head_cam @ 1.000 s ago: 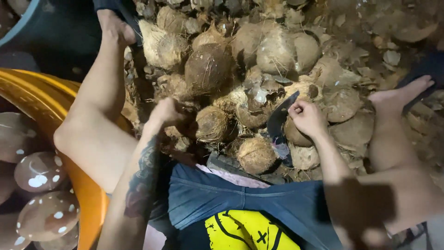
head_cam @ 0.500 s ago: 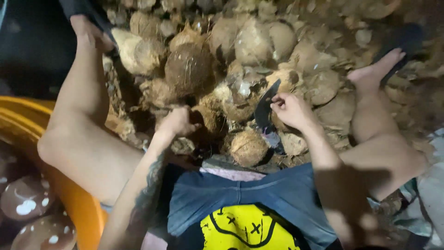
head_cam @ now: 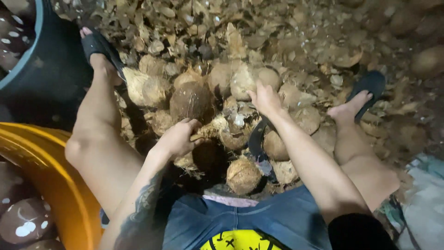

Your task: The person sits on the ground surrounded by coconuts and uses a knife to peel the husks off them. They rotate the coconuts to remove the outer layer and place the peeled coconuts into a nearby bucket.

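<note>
Left hand [head_cam: 175, 138] fingers pinch a husk strip on the near-centre coconut [head_cam: 209, 155]; right hand [head_cam: 266, 98], fingers spread, rests on the far pile [head_cam: 240, 78]; best peel husk toward the body, clear of the curved blade [head_cam: 257, 143].

I see the husk-strewn dirt ground [head_cam: 296, 32] bearing a heap of brown fibrous husked coconuts [head_cam: 194, 99] at twelve o'clock, an orange plastic tub [head_cam: 51, 171] at eight.

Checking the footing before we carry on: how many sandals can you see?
2. One black sandal is on the foot at upper left, beside the dark tub. The other sandal is under the foot at right, on the husk litter. None seem hidden.
</note>
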